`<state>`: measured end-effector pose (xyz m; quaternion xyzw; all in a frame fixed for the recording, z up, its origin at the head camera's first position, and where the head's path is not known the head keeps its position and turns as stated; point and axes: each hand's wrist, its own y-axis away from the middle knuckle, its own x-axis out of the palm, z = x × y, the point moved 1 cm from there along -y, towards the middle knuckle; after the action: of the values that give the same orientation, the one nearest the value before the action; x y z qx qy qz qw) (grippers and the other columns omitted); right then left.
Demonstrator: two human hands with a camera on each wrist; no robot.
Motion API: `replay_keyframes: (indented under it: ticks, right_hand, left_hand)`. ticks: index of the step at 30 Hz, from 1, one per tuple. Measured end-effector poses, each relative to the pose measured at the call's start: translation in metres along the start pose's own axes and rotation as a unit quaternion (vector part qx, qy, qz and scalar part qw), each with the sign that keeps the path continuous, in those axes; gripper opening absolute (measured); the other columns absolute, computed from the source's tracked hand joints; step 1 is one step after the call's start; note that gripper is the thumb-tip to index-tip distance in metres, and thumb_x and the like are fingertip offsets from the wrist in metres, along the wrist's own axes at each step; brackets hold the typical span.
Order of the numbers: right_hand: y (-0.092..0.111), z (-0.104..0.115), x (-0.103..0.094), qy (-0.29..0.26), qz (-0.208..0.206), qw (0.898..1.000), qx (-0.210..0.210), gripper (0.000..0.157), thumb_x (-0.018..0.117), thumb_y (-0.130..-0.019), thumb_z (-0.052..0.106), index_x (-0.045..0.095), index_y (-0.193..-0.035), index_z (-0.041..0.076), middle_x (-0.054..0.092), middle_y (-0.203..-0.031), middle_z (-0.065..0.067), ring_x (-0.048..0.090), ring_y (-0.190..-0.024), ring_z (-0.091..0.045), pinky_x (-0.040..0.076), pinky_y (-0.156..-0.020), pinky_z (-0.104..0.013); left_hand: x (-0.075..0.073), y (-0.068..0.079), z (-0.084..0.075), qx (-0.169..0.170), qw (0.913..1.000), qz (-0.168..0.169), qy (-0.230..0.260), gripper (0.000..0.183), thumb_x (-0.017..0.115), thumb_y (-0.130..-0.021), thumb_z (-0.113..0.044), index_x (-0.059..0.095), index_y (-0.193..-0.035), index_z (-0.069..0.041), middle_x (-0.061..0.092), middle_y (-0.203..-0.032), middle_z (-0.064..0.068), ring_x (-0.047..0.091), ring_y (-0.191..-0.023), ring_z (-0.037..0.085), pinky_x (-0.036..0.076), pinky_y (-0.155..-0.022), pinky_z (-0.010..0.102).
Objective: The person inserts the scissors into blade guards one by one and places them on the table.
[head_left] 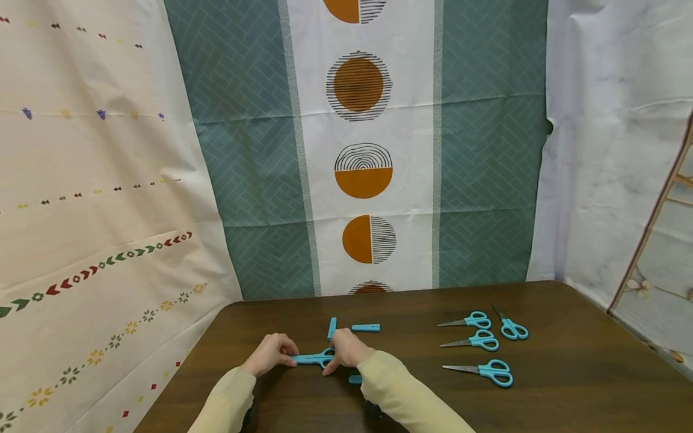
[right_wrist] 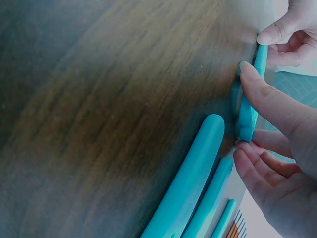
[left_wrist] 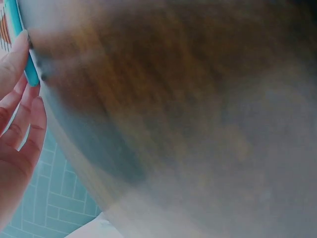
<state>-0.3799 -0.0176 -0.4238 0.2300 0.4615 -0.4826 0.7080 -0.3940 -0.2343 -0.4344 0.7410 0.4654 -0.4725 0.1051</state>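
A pair of scissors with light-blue handles (head_left: 327,358) lies level just above or on the dark table, its blades hidden inside a light-blue blade cover (head_left: 310,359). My left hand (head_left: 272,352) pinches the cover's far end between thumb and fingers; the left wrist view shows this cover (left_wrist: 31,72) at its edge. At the other end, my right hand (head_left: 348,349) holds the handles, thumb on one side and fingers on the other, as the right wrist view shows with the scissors (right_wrist: 247,116).
Loose blade covers lie around the right hand: one cover (head_left: 332,328) behind, another cover (head_left: 366,328) beyond it, a third cover (head_left: 354,379) partly under the right sleeve. Several uncovered scissors (head_left: 495,373) lie on the table's (head_left: 411,391) right side. Patterned curtains hang behind.
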Motion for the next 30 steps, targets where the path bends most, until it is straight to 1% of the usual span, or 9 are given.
replay_keyframes:
  ticks: [7, 12, 15, 17, 19, 21, 24, 26, 30]
  right_hand:
    - [0.005, 0.007, -0.005, 0.036, 0.001, 0.999, -0.039, 0.041, 0.085, -0.057, 0.032, 0.068, -0.077, 0.001, 0.052, -0.064, 0.004, 0.042, -0.054, -0.006, 0.037, -0.05, -0.02]
    - [0.006, 0.006, -0.008, 0.046, 0.003, 0.998, -0.046, 0.04, 0.085, -0.057, 0.034, 0.067, -0.074, 0.003, 0.049, -0.061, 0.006, 0.039, -0.053, -0.006, 0.035, -0.048, -0.019]
    - [0.008, 0.004, -0.01, 0.036, 0.002, 0.998, -0.058, 0.04, 0.084, -0.058, 0.035, 0.058, -0.059, 0.005, 0.033, -0.052, 0.01, 0.029, -0.047, -0.005, 0.027, -0.044, -0.019]
    - [0.01, 0.002, -0.011, 0.027, -0.002, 0.997, -0.067, 0.047, 0.084, -0.059, 0.035, 0.045, -0.05, 0.01, 0.021, -0.048, 0.012, 0.022, -0.044, -0.004, 0.022, -0.042, -0.019]
    - [0.011, 0.0, -0.014, 0.018, -0.006, 0.997, -0.073, 0.056, 0.083, -0.061, 0.035, 0.033, -0.048, 0.014, 0.012, -0.047, 0.012, 0.015, -0.042, -0.004, 0.018, -0.041, -0.019]
    - [0.012, -0.002, -0.016, 0.011, -0.008, 0.998, -0.068, 0.056, 0.083, -0.062, 0.035, 0.032, -0.047, 0.015, 0.011, -0.046, 0.013, 0.014, -0.04, -0.004, 0.017, -0.04, -0.019]
    - [0.012, -0.007, -0.02, -0.003, -0.006, 0.998, -0.055, 0.043, 0.082, -0.062, 0.037, 0.052, -0.052, 0.007, 0.023, -0.046, 0.011, 0.019, -0.041, -0.005, 0.023, -0.041, -0.019]
    - [0.012, -0.011, -0.023, -0.009, -0.005, 0.999, -0.048, 0.04, 0.081, -0.063, 0.037, 0.065, -0.067, 0.001, 0.038, -0.05, 0.008, 0.028, -0.042, -0.005, 0.031, -0.043, -0.02]
    - [0.012, -0.019, -0.031, -0.016, -0.014, 0.999, -0.047, 0.052, 0.081, -0.065, 0.036, 0.068, -0.094, -0.005, 0.062, -0.078, -0.009, 0.051, -0.059, -0.01, 0.044, -0.055, -0.023]
  left_hand:
    - [-0.002, 0.002, -0.004, -0.005, 0.9998, 0.01, 0.016, 0.014, 0.078, -0.067, -0.004, 0.069, -0.078, -0.003, 0.058, -0.073, 0.001, 0.051, -0.062, 0.012, 0.044, -0.054, 0.026]
    - [-0.003, 0.0, -0.005, -0.003, 0.9997, 0.015, 0.021, 0.014, 0.077, -0.068, -0.004, 0.069, -0.078, -0.001, 0.058, -0.073, 0.002, 0.052, -0.063, 0.013, 0.045, -0.055, 0.026]
    - [-0.003, -0.001, -0.006, 0.0, 0.9996, 0.02, 0.022, 0.014, 0.078, -0.068, -0.004, 0.069, -0.078, -0.002, 0.057, -0.073, 0.001, 0.052, -0.063, 0.013, 0.045, -0.055, 0.026]
    - [-0.003, -0.001, -0.006, 0.0, 0.9996, 0.019, 0.02, 0.014, 0.078, -0.068, -0.006, 0.069, -0.078, -0.003, 0.056, -0.073, 0.0, 0.051, -0.063, 0.013, 0.044, -0.055, 0.026]
    - [-0.003, -0.001, -0.006, 0.003, 0.9998, 0.014, 0.017, 0.014, 0.077, -0.068, -0.007, 0.069, -0.078, -0.002, 0.056, -0.073, 0.0, 0.051, -0.064, 0.012, 0.044, -0.055, 0.025]
    - [-0.003, -0.001, -0.007, 0.009, 0.9999, 0.006, 0.01, 0.013, 0.077, -0.069, -0.007, 0.069, -0.079, -0.002, 0.056, -0.074, 0.0, 0.05, -0.064, 0.011, 0.044, -0.056, 0.025]
    - [-0.004, -0.002, -0.007, 0.017, 0.9998, -0.006, -0.003, 0.013, 0.077, -0.07, -0.008, 0.069, -0.079, -0.002, 0.056, -0.075, 0.0, 0.049, -0.066, 0.011, 0.044, -0.057, 0.025]
    - [-0.004, -0.004, -0.007, 0.021, 0.9996, -0.013, -0.013, 0.013, 0.077, -0.07, -0.009, 0.069, -0.079, -0.003, 0.056, -0.076, -0.001, 0.049, -0.067, 0.012, 0.043, -0.059, 0.026]
    - [-0.004, -0.01, -0.008, 0.028, 0.999, -0.024, -0.026, 0.014, 0.077, -0.069, -0.008, 0.069, -0.08, -0.005, 0.055, -0.077, -0.001, 0.049, -0.069, 0.017, 0.043, -0.061, 0.029]
